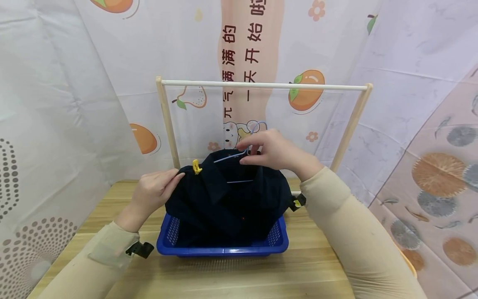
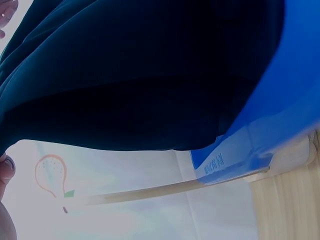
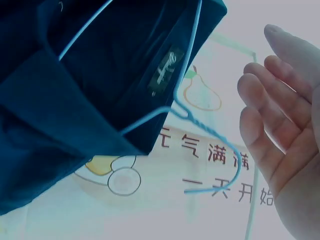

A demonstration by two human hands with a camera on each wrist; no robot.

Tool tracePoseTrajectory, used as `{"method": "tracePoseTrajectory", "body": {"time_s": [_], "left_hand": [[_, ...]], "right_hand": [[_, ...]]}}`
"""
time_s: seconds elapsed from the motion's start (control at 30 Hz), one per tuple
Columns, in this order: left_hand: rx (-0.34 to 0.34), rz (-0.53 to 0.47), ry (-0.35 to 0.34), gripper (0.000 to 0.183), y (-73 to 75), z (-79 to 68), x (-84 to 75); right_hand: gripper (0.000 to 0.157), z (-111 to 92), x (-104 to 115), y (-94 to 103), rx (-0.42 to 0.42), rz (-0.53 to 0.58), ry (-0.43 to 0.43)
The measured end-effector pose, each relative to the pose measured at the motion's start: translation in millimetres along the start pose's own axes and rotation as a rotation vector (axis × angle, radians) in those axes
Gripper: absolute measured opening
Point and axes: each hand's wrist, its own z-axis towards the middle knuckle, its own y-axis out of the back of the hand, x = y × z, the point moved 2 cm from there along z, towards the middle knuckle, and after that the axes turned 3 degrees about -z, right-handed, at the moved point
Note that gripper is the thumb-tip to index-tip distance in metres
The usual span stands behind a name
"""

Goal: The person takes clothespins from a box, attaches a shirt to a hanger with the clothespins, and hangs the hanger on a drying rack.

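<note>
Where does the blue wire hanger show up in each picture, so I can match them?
Head view: at the centre, in the dark garment's neck opening; the hanger is by the right hand.
Left wrist view: not in it.
Right wrist view: from the top edge down to its hook, right of centre and below the middle.
Shared landmark: the dark garment, seen in all three views.

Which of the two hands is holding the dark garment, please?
The left hand, pinching the dark garment near the yellow clip; the right hand, beside the blue hanger, holds nothing.
</note>
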Motion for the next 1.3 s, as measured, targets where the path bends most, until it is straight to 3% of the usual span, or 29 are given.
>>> {"method": "tracePoseTrajectory", "body": {"time_s": [0.63, 0.9, 1.3], "left_hand": [[-0.009, -0.003, 0.000, 0.034, 1.8, -0.4, 0.3], [-0.013, -0.007, -0.004, 0.034, 2.5, 0.6, 0.4], [-0.016, -0.007, -0.010, 0.034, 3.3, -1.3, 0.9]], "right_hand": [[0.029, -35.8, -20.0, 16.2, -0.053, 0.002, 0.003], [0.033, -46.9, -27.3, 19.0, -0.028, 0.018, -0.075], [0.033, -66.9, -43.6, 16.7, 0.002, -0.012, -0.120]]}}
